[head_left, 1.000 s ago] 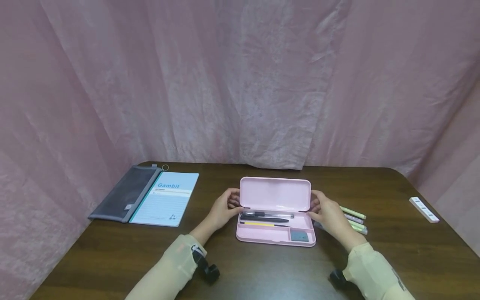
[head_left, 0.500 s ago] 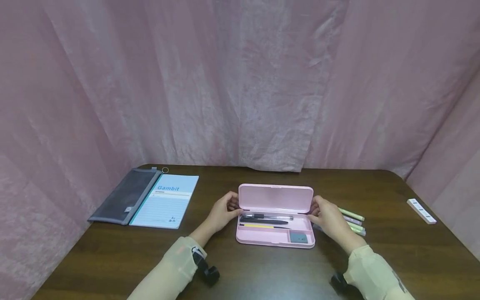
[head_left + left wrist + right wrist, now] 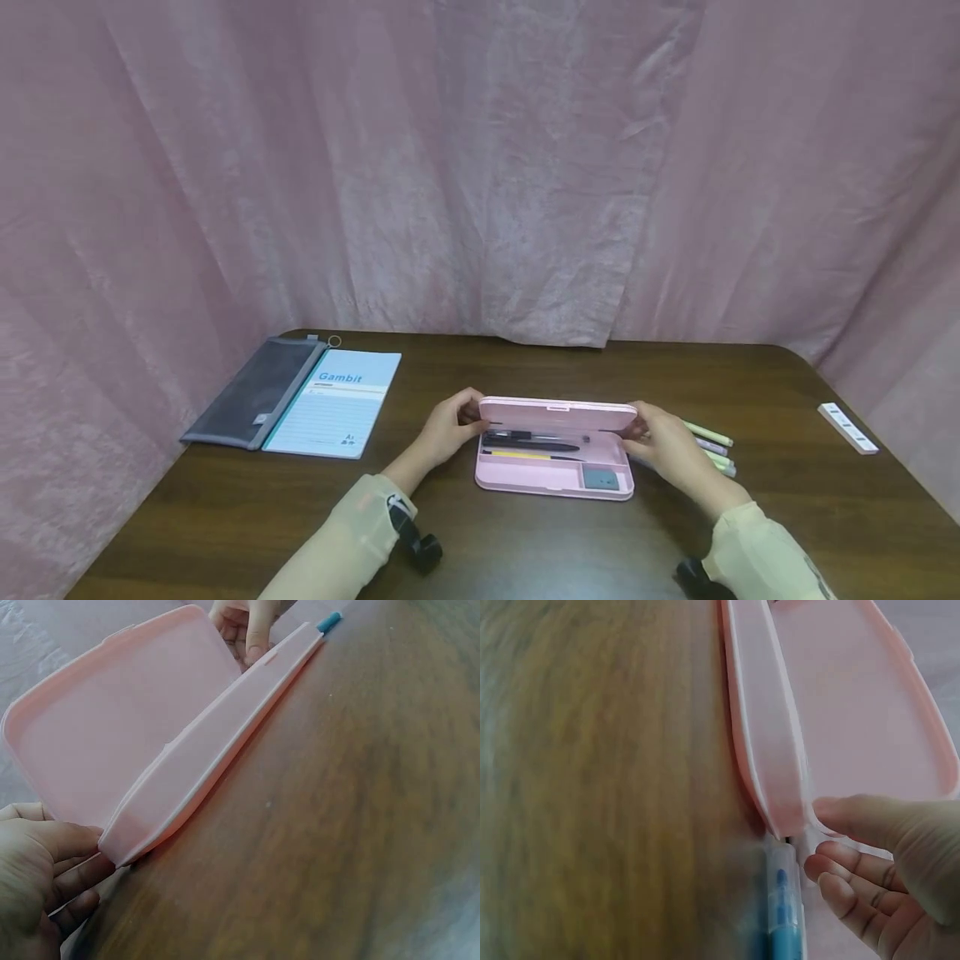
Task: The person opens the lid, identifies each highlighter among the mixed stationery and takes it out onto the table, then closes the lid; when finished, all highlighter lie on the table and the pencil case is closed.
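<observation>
A pink pencil case (image 3: 528,481) lies on the table in the head view, its hinged lid (image 3: 558,412) tilted partway over the base. Inside are a clear-barrelled pen (image 3: 553,437), a black pen (image 3: 536,446), a yellow-and-black pencil (image 3: 517,455) and a grey-blue block (image 3: 601,478) in a small compartment. My left hand (image 3: 446,429) holds the left end near the hinge, with the thumb at the case's corner in the left wrist view. At the other end, my right hand (image 3: 667,450) holds the lid's side; the right wrist view shows its thumb against the case, fingers curled below.
Several pale green and purple markers (image 3: 708,435) lie behind my right hand; a blue-tipped marker (image 3: 784,941) sits close to the case's end. At left lie a notebook (image 3: 337,404) and a grey mesh pouch (image 3: 258,392). A white strip (image 3: 847,427) is far right.
The pencil case's lid has swung forward and down from nearly upright, lowering over the base. Both hands have stayed at its ends and followed the lid slightly; the contents have not moved.
</observation>
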{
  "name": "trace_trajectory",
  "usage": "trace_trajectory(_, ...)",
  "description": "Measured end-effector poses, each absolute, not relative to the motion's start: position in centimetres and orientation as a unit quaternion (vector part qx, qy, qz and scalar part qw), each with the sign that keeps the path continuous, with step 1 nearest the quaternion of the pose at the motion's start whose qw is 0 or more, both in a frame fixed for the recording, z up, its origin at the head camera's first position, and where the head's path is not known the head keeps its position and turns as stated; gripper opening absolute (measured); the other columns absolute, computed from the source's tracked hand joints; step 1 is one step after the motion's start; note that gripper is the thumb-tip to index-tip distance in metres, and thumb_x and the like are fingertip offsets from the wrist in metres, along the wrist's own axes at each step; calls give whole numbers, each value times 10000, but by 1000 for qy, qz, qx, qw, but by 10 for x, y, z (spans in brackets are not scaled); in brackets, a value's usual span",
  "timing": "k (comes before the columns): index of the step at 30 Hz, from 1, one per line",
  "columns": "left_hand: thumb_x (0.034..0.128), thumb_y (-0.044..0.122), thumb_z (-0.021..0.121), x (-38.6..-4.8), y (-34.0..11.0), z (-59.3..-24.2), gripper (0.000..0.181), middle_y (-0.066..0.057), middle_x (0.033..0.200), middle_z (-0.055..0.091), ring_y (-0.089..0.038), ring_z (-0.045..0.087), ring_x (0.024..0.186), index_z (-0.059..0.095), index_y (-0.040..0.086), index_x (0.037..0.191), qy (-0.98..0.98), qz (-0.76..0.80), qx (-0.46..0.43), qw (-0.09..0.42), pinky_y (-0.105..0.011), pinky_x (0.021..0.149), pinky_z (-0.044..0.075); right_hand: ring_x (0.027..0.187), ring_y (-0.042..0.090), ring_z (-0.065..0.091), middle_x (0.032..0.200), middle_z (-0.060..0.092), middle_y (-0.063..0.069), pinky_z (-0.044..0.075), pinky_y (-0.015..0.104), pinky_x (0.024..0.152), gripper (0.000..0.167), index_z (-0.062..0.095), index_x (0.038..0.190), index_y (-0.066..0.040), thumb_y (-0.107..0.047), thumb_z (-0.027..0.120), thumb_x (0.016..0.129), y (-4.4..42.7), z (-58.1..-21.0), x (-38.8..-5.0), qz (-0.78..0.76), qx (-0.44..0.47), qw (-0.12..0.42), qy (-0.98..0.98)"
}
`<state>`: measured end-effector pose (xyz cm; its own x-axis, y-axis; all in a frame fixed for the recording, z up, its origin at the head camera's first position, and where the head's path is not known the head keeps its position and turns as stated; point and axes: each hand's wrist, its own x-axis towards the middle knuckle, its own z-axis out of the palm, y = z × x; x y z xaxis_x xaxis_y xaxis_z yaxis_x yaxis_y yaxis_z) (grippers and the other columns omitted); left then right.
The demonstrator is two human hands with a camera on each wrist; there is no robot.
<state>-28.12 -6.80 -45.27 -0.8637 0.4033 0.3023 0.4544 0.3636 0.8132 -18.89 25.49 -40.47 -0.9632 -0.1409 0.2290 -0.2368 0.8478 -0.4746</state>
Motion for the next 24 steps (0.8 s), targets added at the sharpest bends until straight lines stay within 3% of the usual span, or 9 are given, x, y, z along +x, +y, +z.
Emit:
trace_trajectory(8, 828, 46, 721, -279, -68, -453, 159, -88, 898, 700, -103, 629, 801, 637, 90, 956, -820, -503, -269, 34, -188, 698, 491, 780, 141, 616, 913, 668, 48, 471, 230, 605, 392, 626, 1109, -70, -131, 797, 761, 262, -396, -178, 275, 147, 115, -943)
trace_trajectory(12, 829, 47, 721, -280, -67, -453, 145, -90, 891, 697, -117, 625, 798, 639, 84, 942, -818, -505, -273, 36, -189, 694, 489, 752, 127, 600, 942, 667, 48, 439, 191, 555, 420, 626, 1124, -86, -205, 805, 763, 265, -388, -173, 276, 158, 115, -941)
trace_trajectory(19, 826, 55, 726, -280, -67, -453, 141, -84, 886, 695, -101, 602, 786, 639, 89, 931, -820, -501, -274, 37, -179, 691, 481, 823, 114, 611, 1014, 672, 27, 489, 232, 645, 339, 647, 1118, -83, -286, 720, 857, 265, -374, -172, 264, 153, 121, -945)
trace_trajectory(24, 829, 39, 720, -280, -67, -453, 141, -81, 897, 701, -110, 610, 799, 641, 93, 932, -822, -499, -271, 33, -183, 703, 484, 850, 114, 590, 997, 673, 44, 541, 328, 705, 293, 656, 1106, -64, -276, 667, 904, 263, -369, -178, 267, 144, 117, -946)
